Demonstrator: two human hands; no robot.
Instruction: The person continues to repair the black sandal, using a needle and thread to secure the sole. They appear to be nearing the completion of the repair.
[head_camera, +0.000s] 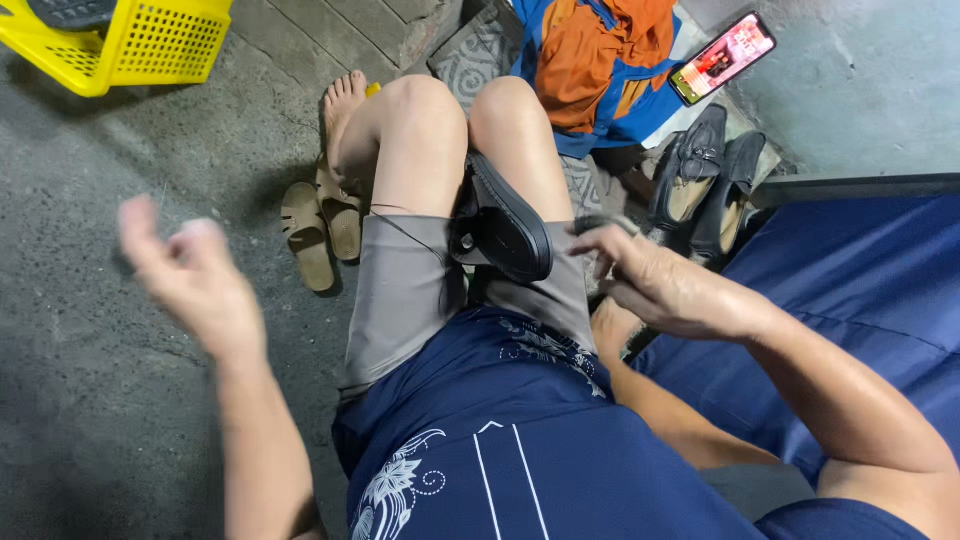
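1. A black shoe (505, 225) lies wedged between the person's bare knees, sole side up, its long side running from the thighs toward the knees and resting on the grey shorts (400, 290).
2. The right hand (665, 285) hovers just to the right of the shoe's heel end, fingers curled and pinched around something small and dark — too blurred to name. It is close to the shoe, but whether it touches it I cannot tell.
3. The left hand (190, 275) is raised well away to the left, over the concrete floor (100, 380). It is motion-blurred; thumb and fingers seem drawn together, and I cannot tell whether it holds anything.
4. A thin dark thread (405, 232) runs across the left thigh to the shoe — its far end is lost in the blur.
5. Around the person:
   - a pair of tan sandals (320, 225) sits on the floor beside the bare left foot (345, 110);
   - a pair of black loafers (705, 180) stands just beyond the right hand;
   - a phone (722, 57) with a lit screen lies near an orange and blue cloth (600, 60);
   - a yellow plastic basket (130, 40) sits at the upper left;
   - a blue cushion (860, 290) fills the right side, under the right forearm.
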